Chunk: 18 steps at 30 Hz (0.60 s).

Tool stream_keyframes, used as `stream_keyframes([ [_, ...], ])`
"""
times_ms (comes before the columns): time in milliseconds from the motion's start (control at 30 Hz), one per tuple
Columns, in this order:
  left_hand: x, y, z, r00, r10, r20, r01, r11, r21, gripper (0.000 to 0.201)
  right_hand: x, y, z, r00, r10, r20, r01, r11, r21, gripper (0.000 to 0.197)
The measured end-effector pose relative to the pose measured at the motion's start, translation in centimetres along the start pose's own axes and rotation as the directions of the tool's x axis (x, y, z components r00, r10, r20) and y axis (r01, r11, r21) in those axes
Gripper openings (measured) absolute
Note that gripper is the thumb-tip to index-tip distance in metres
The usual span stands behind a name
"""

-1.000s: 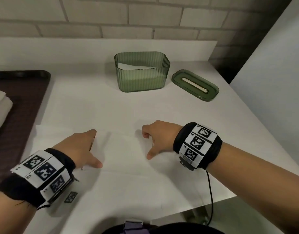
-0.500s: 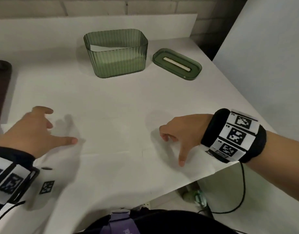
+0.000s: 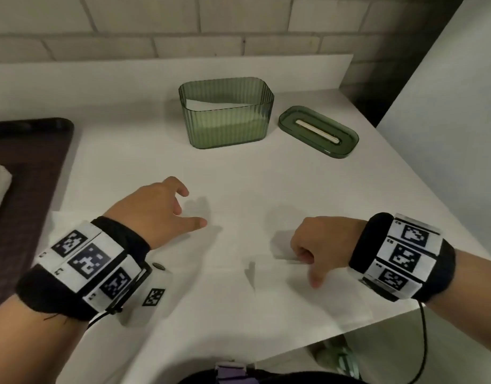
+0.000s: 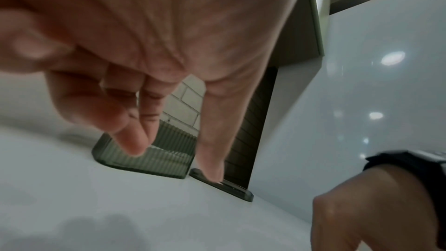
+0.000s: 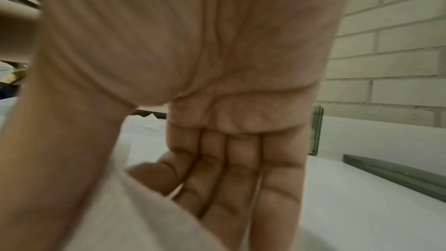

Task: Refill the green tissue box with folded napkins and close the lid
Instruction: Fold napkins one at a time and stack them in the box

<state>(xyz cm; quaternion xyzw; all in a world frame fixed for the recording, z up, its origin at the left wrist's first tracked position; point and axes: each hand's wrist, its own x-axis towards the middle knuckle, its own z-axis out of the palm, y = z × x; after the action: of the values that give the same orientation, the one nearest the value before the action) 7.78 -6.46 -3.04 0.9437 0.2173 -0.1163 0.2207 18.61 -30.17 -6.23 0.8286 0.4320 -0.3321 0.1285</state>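
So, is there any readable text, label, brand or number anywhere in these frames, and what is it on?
No word, brand or number can be read.
Left wristband: black-and-white square code markers with tiny characters beside them, too small to read.
Right wristband: the same kind of markers, characters too small to read.
Small loose marker by the left wrist: a code pattern only.
Green tissue box and its lid: no label visible.

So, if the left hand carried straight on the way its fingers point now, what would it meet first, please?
Probably the green tissue box. The left hand hovers open, pointing up the bare white table toward it; nothing lies between, though depth is hard to judge.
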Motion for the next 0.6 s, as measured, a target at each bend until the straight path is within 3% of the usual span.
stream_keyframes([
  [167, 0.3, 0.7, 1.4, 0.996, 0.029, 0.082, -0.029, 1.000, -0.004, 0.059, 0.7, -1.0, -1.4, 0.998, -0.069, 0.003, 0.069, 0.997, 0.035, 0.039],
  [300, 0.4, 1.6, 2.1, 0.980, 0.074, 0.185, -0.062, 0.996, -0.070, 0.063, 1.1, -1.5, -4.2, 0.986, -0.128, -0.108, 0.140, 0.983, 0.121, 0.037],
  [367, 0.5, 1.9, 2.0, 0.970, 0.115, 0.213, -0.098, 0.991, -0.089, 0.056, 1.3, -1.6, -5.5, 0.973, -0.164, -0.165, 0.185, 0.975, 0.120, 0.031],
  [500, 1.1, 1.9, 1.7, 0.956, 0.203, 0.213, -0.197, 0.979, -0.051, 0.025, 2.1, -1.5, -7.3, 0.949, -0.192, -0.250, 0.221, 0.971, 0.094, 0.030],
  [600, 1.8, 1.5, 1.4, 0.967, 0.214, 0.140, -0.212, 0.977, -0.025, 0.022, 2.3, -1.1, -7.9, 0.944, -0.164, -0.288, 0.211, 0.967, 0.141, 0.031],
])
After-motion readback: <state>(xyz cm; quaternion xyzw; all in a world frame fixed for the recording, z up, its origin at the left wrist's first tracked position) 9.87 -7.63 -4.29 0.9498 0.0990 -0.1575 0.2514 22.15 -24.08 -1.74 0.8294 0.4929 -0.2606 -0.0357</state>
